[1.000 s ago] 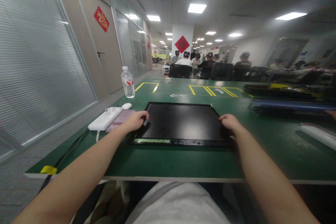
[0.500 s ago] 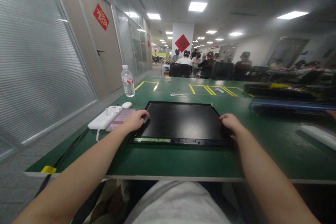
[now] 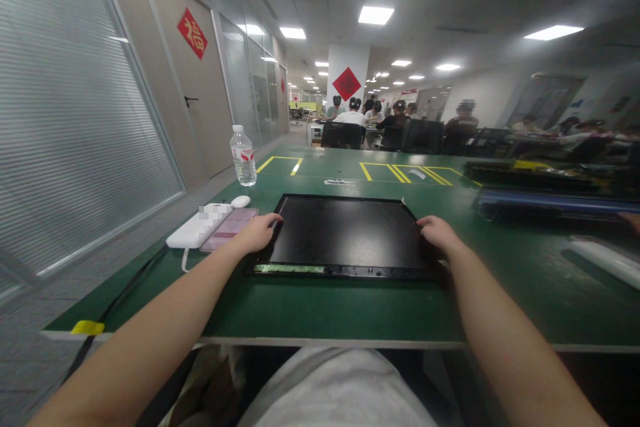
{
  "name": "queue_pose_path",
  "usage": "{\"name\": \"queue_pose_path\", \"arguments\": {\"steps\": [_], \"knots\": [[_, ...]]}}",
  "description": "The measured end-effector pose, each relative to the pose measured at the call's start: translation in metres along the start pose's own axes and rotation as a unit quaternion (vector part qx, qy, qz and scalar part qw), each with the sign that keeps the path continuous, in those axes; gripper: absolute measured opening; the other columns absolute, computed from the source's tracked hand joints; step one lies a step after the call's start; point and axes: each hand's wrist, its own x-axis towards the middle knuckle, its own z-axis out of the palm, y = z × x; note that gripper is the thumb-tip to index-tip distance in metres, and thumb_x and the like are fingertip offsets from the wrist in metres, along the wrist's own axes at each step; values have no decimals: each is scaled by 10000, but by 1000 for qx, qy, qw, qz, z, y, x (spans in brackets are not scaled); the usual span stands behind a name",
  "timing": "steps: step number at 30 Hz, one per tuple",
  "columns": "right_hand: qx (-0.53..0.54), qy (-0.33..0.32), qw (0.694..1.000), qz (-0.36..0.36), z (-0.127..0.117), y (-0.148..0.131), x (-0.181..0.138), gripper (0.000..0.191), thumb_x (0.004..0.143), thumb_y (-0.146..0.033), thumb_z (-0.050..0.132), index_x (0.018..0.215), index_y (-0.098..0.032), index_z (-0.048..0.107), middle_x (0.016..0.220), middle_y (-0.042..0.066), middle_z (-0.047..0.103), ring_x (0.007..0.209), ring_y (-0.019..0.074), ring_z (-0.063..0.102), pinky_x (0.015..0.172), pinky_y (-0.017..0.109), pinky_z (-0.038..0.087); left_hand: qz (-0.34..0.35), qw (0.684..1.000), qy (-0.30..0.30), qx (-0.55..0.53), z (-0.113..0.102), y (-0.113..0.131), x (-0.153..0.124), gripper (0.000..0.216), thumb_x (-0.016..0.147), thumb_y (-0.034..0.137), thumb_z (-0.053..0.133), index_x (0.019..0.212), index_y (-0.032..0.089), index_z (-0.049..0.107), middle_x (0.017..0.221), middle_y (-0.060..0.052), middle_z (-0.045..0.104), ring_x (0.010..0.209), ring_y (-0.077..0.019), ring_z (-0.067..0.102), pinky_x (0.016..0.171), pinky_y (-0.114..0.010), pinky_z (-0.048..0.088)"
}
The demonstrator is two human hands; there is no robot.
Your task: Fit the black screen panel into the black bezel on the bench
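A black flat display panel (image 3: 345,230) with a dark frame lies in front of me on the green table (image 3: 330,313). Along its near edge runs a strip with a green circuit-board section (image 3: 290,269) at the left. My left hand (image 3: 260,231) grips the panel's left edge, thumb on top and the other fingers mostly hidden. On the opposite edge my right hand (image 3: 439,233) is closed the same way, its fingers largely out of sight below the rim.
Left of the panel are a phone (image 3: 230,228), a white power bank (image 3: 197,225), a white rounded object (image 3: 241,201) and a water bottle (image 3: 243,157). Dark panels (image 3: 540,180), a blue-edged bar (image 3: 545,203) and a white object (image 3: 605,259) lie rightward. Several people sit beyond.
Both hands keep their hold on the panel's sides, and the panel stays in nearly the same place. Only a very slight shift of the whole view shows.
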Motion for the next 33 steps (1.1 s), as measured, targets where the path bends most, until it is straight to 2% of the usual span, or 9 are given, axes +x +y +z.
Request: {"name": "queue_pose_path", "arguments": {"steps": [3,6,10,12,14,18,25,29,33], "knots": [[-21,6,1000,-2,0,0,1,512,712,-40,581,1176,-189,740,998,99,758,897,227,716,776,262,536,1,999,8,-36,-1,-1,-1,500,729,114,510,1170,230,716,1215,-86,754,1108,-287,704,938,-378,562],[-35,2,999,-10,0,-1,1,505,729,-32,555,1175,-171,746,1076,116,755,990,246,708,817,273,533,-17,997,17,-74,-4,1,-2,501,691,104,503,1124,215,731,1206,-87,752,1099,-296,701,939,-407,562],[-30,-6,999,-13,-1,-1,0,478,766,-29,535,1171,-159,752,1125,123,752,1050,249,699,857,270,520,-66,979,11,-191,-14,14,-6,534,670,122,485,1154,188,698,1044,-80,766,880,-278,733,780,-404,607],[-23,-6,1000,-9,-1,-2,0,466,763,-30,552,1156,-169,759,1110,116,757,1037,243,705,848,260,520,-109,947,4,-303,-20,21,-8,587,679,130,494,1246,202,632,1096,-75,757,808,-256,737,686,-376,614],[-18,-2,1000,-5,-1,-2,-1,458,758,-35,573,1149,-182,762,1102,108,761,1029,238,708,839,251,521,-139,909,5,-394,-25,27,-9,572,693,144,527,1255,225,596,1202,-74,735,831,-246,742,684,-372,621],[-27,-2,1000,-14,-1,-1,-1,452,776,-42,571,1167,-169,758,1165,121,749,1073,251,696,864,266,516,-165,868,42,-466,-30,35,-7,522,673,121,565,1183,224,595,1221,-71,730,876,-229,736,696,-344,621],[-36,-2,999,-22,2,2,3,473,777,-34,546,1183,-156,755,1120,127,756,1023,255,706,829,278,519,-254,768,134,-573,-29,52,-4,437,579,-56,552,945,171,624,893,-33,751,590,-148,672,500,-231,547],[-28,12,999,-29,3,4,4,459,765,-32,545,1147,-160,767,1081,129,762,1004,259,708,834,287,525,-277,733,133,-607,-30,57,-3,422,661,-82,549,990,178,607,737,-2,711,508,-165,655,442,-255,546],[-23,3,1000,-19,3,5,6,467,764,-43,543,1161,-165,757,1094,129,759,1014,265,707,847,303,531,-281,717,119,-627,-29,55,-2,493,716,-96,559,1123,180,584,678,20,689,457,-172,646,419,-262,547]]}}
